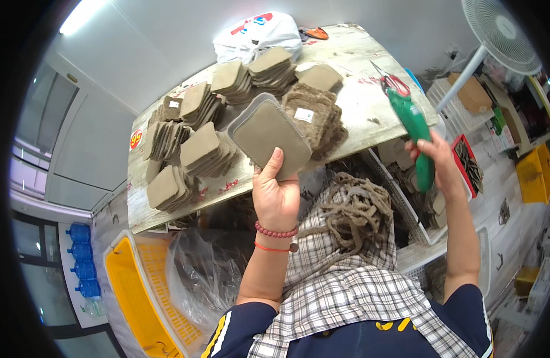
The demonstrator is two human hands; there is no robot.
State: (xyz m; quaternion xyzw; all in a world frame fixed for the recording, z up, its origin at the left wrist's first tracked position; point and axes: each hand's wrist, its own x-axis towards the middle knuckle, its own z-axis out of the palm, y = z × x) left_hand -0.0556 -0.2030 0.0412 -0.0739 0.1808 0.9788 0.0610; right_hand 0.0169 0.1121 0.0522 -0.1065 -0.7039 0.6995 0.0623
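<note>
My left hand (278,194) is closed on a flat taupe square pad (270,137) with rounded corners, a stitched rim and a greyish edge. Its thumb lies on the pad's face, while the other fingers are hidden behind. Just right of that pad, a pile of shaggy brown pads (315,116) bears a small white label. Over the table's right edge, my right hand (440,158) grips a green handheld electric cutter (413,118), tilted with its upper end over the tabletop. Red-handled scissors (389,77) lie at that upper end. Brown fuzzy strips (358,215) rest in a heap on my checked apron (346,292).
Several stacks of taupe pads (206,152) cover the left of the worn table (364,65). A white plastic bag (257,36) stands at its back. A yellow basket (129,292) is at lower left, a red tray (466,164) at right, near a fan (503,33).
</note>
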